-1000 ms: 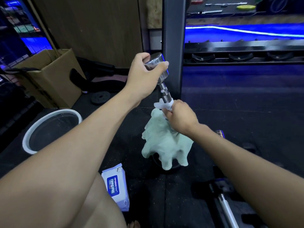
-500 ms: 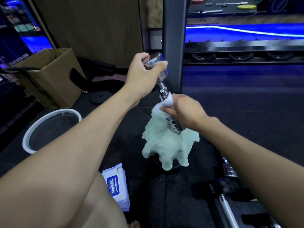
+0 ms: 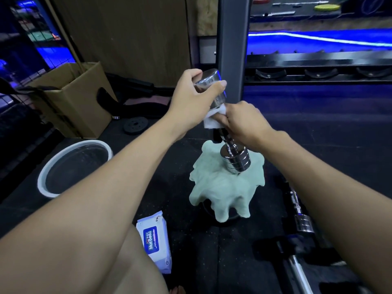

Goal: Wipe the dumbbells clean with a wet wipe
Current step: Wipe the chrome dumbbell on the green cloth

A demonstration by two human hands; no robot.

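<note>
Wiping dumbbell [image 3: 228, 132] handle, mid-task.
Right grip [image 3: 241, 122] pinching wipe [image 3: 211, 122] has slid up under left grip [image 3: 196, 98] clamped on top head; handle nearly covered.

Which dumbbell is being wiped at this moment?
The chrome dumbbell held upright over the green cloth, with the wet wipe round its handle. The other dumbbell lies untouched on the floor to the right.

A chrome dumbbell [image 3: 235, 158] stands tilted, its lower ringed head resting on a crumpled pale green cloth [image 3: 224, 187], its upper head higher and to the left. A white wet wipe [image 3: 212, 120] is wrapped round the handle just below the upper head. A second chrome dumbbell [image 3: 302, 219] lies on the floor to the right.
</note>
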